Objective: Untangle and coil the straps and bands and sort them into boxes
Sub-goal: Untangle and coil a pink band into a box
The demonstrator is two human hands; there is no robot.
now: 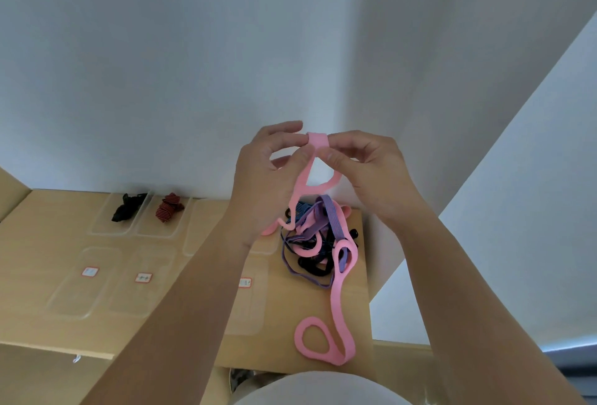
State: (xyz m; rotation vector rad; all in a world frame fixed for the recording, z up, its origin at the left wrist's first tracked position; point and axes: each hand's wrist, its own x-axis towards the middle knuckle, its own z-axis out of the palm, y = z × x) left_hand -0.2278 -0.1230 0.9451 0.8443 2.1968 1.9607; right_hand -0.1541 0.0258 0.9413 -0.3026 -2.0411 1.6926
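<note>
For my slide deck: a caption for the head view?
Left hand and right hand pinch a pink strap above the tangle.

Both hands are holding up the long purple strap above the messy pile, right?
Not quite. The head view shows the left hand and right hand pinching a long pink fabric strap, not a purple one, above the messy pile of tangled bands.

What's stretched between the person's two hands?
A short piece of pink strap, pinched by the left hand and the right hand, seen in the head view.
</note>
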